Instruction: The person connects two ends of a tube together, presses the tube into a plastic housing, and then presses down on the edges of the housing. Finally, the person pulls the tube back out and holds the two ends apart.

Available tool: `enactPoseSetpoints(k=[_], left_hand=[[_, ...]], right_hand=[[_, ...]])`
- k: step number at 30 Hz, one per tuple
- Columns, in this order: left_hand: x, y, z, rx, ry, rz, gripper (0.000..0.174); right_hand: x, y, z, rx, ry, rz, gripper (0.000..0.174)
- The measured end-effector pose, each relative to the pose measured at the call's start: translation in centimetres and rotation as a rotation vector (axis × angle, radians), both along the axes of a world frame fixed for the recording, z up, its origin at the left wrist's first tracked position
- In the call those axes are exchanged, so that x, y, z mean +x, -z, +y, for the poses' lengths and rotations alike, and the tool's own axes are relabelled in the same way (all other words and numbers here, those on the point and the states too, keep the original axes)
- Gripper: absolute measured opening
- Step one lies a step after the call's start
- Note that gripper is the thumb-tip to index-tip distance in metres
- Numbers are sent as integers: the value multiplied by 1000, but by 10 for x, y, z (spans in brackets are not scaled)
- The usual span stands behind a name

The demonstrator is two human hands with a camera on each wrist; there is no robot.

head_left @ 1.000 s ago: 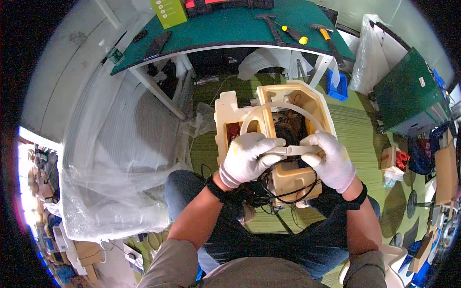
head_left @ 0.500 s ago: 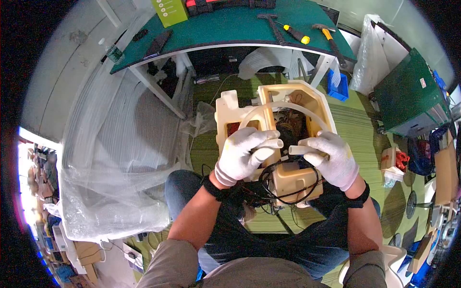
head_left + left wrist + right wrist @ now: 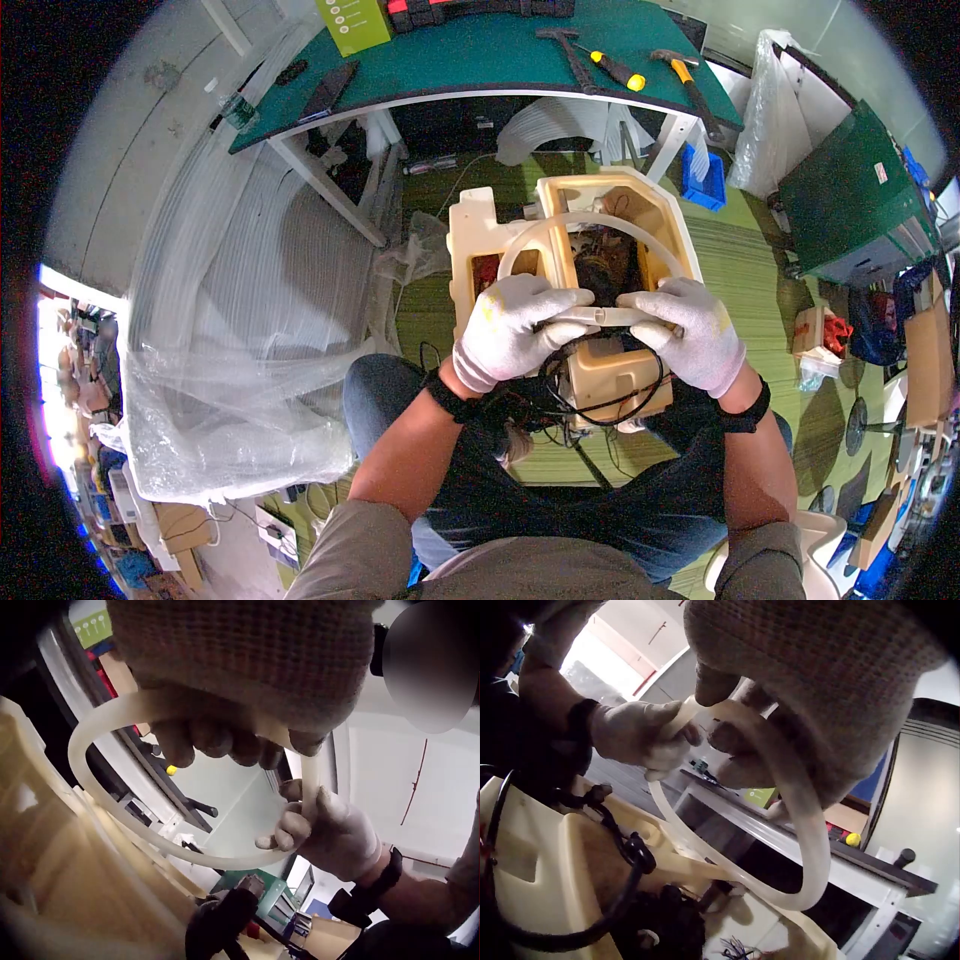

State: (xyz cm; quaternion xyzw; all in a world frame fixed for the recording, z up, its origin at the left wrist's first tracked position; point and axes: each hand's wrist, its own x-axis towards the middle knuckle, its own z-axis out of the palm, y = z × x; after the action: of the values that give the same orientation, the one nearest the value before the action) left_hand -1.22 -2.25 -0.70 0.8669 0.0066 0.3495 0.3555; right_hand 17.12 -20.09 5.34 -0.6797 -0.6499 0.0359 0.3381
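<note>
A translucent white tube point(image 3: 597, 218) is bent into a loop above a cream plastic housing point(image 3: 690, 240). The gloved left hand point(image 3: 512, 330) pinches one end between thumb and fingers, and the gloved right hand point(image 3: 692, 335) pinches the other. Between the hands the two tube ends meet, or nearly so; whether one sits inside the other I cannot tell. In the left wrist view the tube point(image 3: 82, 754) curves round from the near glove point(image 3: 247, 660) to the right hand point(image 3: 337, 832). The right wrist view shows the tube point(image 3: 810, 847) under the near glove point(image 3: 817, 682).
Black cables point(image 3: 610, 420) hang at the housing's near side. Beyond stands a green-topped table point(image 3: 450, 65) with hammers point(image 3: 690, 88) and a screwdriver point(image 3: 617, 72). A blue bin point(image 3: 703, 180) sits on the floor, plastic-wrapped material point(image 3: 240, 400) at left, a green cabinet point(image 3: 850, 190) at right.
The tube ends were together a second ago, stood apart with a gap half a second ago, and are now brought together again. Both hands have moved inward from that gap.
</note>
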Motion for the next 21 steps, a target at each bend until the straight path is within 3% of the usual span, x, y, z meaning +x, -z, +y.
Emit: enactPoseSetpoints(k=[7,21], left_hand=[[2,-4,-2,210,-89,127,33],[1,4,-1,152,-63,170,33]], right_hand=[[8,8,-4,-88,35,-150,27],[10,15,-4,-107,36,-154,25]])
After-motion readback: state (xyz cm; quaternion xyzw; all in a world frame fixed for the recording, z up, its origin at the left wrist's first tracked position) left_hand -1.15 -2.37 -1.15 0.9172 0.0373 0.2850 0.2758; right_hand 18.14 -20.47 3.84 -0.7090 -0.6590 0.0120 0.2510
